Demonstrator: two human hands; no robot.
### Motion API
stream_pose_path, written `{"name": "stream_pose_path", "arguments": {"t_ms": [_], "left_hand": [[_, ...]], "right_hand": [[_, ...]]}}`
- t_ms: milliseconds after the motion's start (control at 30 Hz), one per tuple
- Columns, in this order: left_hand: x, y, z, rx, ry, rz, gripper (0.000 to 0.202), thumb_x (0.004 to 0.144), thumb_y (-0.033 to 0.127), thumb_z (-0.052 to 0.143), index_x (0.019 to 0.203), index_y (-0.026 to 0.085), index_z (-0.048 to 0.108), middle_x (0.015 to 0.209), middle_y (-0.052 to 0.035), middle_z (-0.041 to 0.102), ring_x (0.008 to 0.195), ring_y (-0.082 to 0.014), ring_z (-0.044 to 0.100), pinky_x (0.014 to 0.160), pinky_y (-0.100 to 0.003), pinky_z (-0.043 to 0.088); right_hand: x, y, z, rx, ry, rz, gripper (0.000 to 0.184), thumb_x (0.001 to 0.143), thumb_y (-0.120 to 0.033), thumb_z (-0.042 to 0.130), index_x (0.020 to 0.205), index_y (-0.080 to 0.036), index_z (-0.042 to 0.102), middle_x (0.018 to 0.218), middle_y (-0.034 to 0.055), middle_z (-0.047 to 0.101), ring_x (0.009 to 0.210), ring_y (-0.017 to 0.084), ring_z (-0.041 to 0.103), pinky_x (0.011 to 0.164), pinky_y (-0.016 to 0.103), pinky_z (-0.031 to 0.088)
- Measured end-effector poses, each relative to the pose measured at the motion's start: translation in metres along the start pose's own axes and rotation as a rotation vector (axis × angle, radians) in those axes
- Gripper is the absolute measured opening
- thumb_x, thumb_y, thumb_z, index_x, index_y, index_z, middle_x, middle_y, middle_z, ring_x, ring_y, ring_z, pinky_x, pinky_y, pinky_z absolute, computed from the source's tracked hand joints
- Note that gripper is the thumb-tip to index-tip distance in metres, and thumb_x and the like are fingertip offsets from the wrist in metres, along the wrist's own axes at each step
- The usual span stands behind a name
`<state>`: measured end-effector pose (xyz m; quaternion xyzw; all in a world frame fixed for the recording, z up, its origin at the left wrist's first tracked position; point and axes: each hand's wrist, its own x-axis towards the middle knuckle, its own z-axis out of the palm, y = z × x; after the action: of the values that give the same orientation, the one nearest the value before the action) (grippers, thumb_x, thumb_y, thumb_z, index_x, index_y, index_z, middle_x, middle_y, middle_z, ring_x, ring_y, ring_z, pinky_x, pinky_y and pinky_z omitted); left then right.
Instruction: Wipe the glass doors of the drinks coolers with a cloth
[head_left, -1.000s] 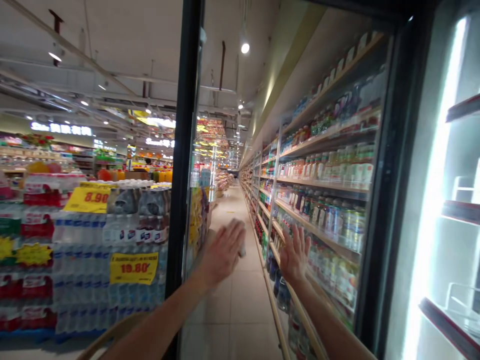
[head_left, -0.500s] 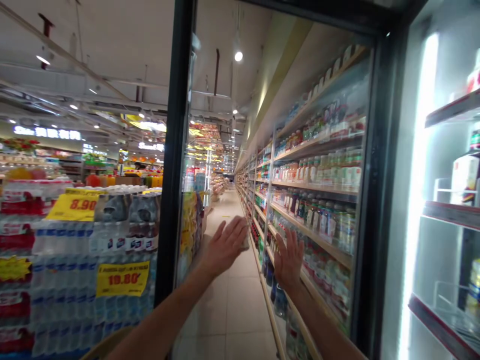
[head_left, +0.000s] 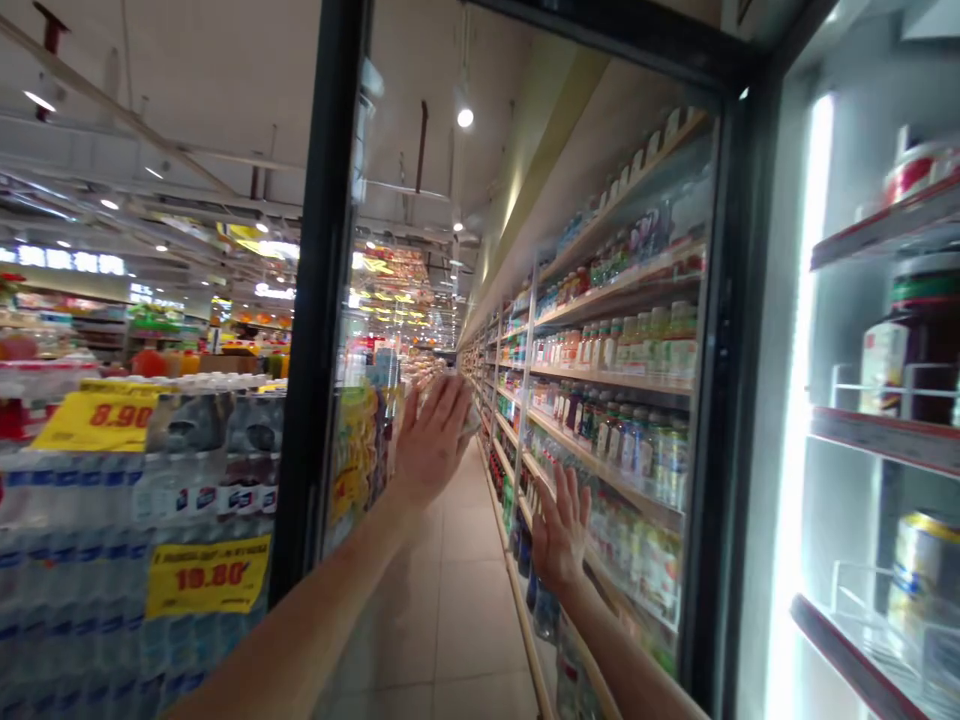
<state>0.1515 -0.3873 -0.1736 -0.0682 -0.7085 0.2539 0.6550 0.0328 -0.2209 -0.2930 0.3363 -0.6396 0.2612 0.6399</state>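
My left hand (head_left: 435, 440) is raised against the glass of an open, black-framed cooler door (head_left: 319, 300), its back toward me. Under its fingers is a pale, crumpled cloth (head_left: 472, 420), mostly hidden by the hand. To the right and lower, my right hand (head_left: 561, 535) is at the same pane with its fingers spread and nothing in them. Whether the right palm touches the glass I cannot tell.
The lit cooler interior is on the right, with bottles and cans on its shelves (head_left: 885, 440). At left are stacked packs of bottled water (head_left: 75, 560) with yellow price signs (head_left: 206, 575). Long drink shelves (head_left: 615, 375) and a tiled floor (head_left: 472, 610) show in the glass.
My left hand has moved up and slightly left on the pane with the cloth. The right hand has shifted a little left as the whole view turned right.
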Motion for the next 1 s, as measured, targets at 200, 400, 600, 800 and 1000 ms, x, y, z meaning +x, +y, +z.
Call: {"name": "stream_pose_path", "arguments": {"t_ms": [200,400,600,800,1000], "left_hand": [[-0.005,-0.001,-0.009,-0.124,-0.007,0.493,0.034,0.093,0.024,0.038,0.124,0.023,0.049,0.139,0.0026,0.046,0.139,-0.0095,0.019,0.117,-0.030,0.012],[0.003,-0.011,-0.008,-0.011,0.009,0.054,0.042,0.092,0.026,0.038,0.131,0.011,0.042,0.142,-0.0093,0.041,0.141,-0.0194,0.012,0.117,-0.042,0.008],[0.001,-0.003,-0.006,-0.053,-0.093,0.334,0.040,0.092,0.024,0.036,0.132,0.018,0.042,0.143,-0.0025,0.041,0.139,-0.0149,0.018,0.118,-0.039,0.007],[0.001,0.013,-0.001,-0.069,-0.003,0.265,0.038,0.092,0.028,0.038,0.129,0.019,0.045,0.144,-0.0030,0.039,0.140,-0.0138,0.016,0.117,-0.035,0.010],[0.001,0.011,0.002,-0.037,-0.057,0.133,0.041,0.092,0.028,0.040,0.131,0.016,0.043,0.142,-0.0047,0.042,0.140,-0.0172,0.018,0.117,-0.040,0.005]], "right_hand": [[0.001,0.000,-0.003,0.020,-0.005,-0.006,0.058,0.090,-0.017,0.033,0.145,-0.027,0.018,0.153,0.0066,0.018,0.141,0.027,0.016,0.110,0.055,0.018],[0.000,0.002,-0.002,0.022,0.005,-0.002,0.059,0.090,-0.018,0.033,0.146,-0.025,0.017,0.151,0.0083,0.024,0.140,0.027,0.018,0.110,0.056,0.019],[-0.001,0.002,-0.002,0.023,-0.002,0.000,0.059,0.090,-0.019,0.033,0.146,-0.024,0.017,0.151,0.0083,0.024,0.141,0.027,0.017,0.110,0.056,0.018],[0.000,0.001,-0.001,0.029,0.016,0.001,0.059,0.090,-0.019,0.032,0.146,-0.024,0.016,0.151,0.0079,0.024,0.140,0.027,0.018,0.110,0.054,0.018],[0.000,0.001,-0.003,0.040,0.002,-0.005,0.059,0.090,-0.020,0.032,0.147,-0.022,0.014,0.152,0.0086,0.020,0.141,0.027,0.017,0.111,0.055,0.017]]}}
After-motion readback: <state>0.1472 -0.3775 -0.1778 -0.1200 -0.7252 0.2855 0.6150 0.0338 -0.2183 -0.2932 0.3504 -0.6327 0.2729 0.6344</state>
